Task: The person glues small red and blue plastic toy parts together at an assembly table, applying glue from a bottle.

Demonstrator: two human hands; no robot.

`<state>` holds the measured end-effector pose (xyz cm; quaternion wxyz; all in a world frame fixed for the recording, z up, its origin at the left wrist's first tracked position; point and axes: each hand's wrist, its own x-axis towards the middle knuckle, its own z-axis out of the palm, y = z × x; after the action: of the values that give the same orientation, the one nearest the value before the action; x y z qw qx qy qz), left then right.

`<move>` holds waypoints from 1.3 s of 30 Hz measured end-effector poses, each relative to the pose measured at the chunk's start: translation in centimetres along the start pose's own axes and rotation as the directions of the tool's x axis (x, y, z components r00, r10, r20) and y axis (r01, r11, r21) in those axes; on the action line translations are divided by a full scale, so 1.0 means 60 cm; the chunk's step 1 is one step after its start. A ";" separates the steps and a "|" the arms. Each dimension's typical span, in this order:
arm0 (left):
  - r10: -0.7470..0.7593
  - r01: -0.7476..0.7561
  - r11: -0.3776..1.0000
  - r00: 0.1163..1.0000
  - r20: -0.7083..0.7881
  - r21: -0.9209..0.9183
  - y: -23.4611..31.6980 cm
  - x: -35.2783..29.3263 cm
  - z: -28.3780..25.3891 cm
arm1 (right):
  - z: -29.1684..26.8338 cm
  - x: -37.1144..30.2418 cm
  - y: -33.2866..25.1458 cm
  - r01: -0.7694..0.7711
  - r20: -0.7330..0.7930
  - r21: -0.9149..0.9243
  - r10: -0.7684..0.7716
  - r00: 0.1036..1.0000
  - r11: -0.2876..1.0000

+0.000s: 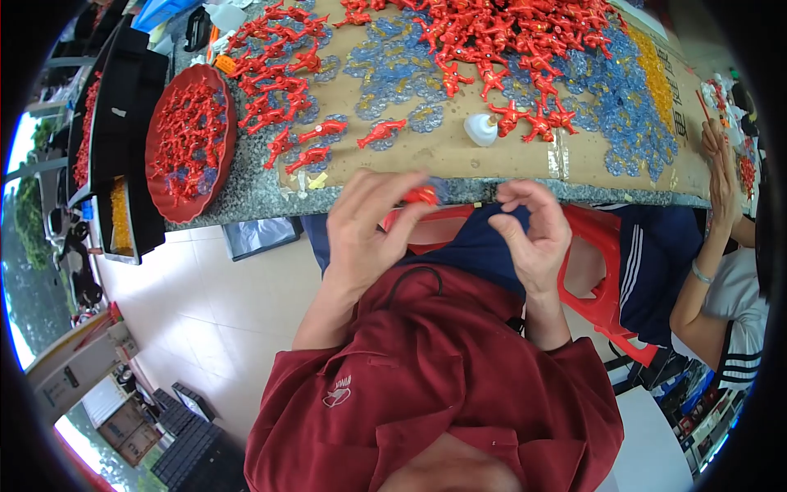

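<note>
My left hand [361, 215] pinches a small red plastic figure [422, 195] above the table's front edge, with a clear bluish disc against it. To its right my right hand [537, 234] is raised with fingers curled and thumb apart; nothing shows between them. Beyond my hands, a few red figures [382, 133] lie on clear blue flower-shaped discs [425, 118] on the cardboard sheet [443, 157]. A small white squeeze bottle [481, 129] stands near the middle, its tip pointing away from me. Rows of similar red figures [279, 70] cover the left part of the cardboard.
A large heap of red figures [508, 33] lies at the back, with yellow discs [652, 74] along the right. At left sit a red oval basin [153, 164] of figures and black bins [123, 139]. A co-worker's hands [721, 176] work at the far right.
</note>
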<state>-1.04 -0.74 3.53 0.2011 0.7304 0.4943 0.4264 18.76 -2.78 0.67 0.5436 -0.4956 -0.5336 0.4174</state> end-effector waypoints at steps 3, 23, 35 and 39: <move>-0.114 0.139 0.961 0.987 -0.117 0.240 0.006 0.012 -0.018 | -0.004 0.021 0.004 0.036 -0.079 -0.095 -0.044 0.996 0.995; 0.045 0.147 0.776 0.957 -0.286 0.613 -0.035 -0.012 -0.023 | 0.042 0.095 -0.014 -0.007 0.018 -0.432 0.016 1.000 0.902; -0.223 0.336 0.890 0.910 -0.348 0.309 -0.086 0.015 -0.061 | 0.138 0.116 -0.028 0.113 0.535 -0.142 -0.019 0.844 0.983; -0.198 0.307 0.906 0.915 -0.351 0.290 -0.112 0.025 -0.083 | 0.191 0.119 -0.019 0.072 0.545 -0.040 -0.038 0.838 0.997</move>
<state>-8.58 2.87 2.13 0.0453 0.6056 0.6773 0.4152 7.86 5.10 2.29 0.3669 -0.3572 -0.6919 0.5090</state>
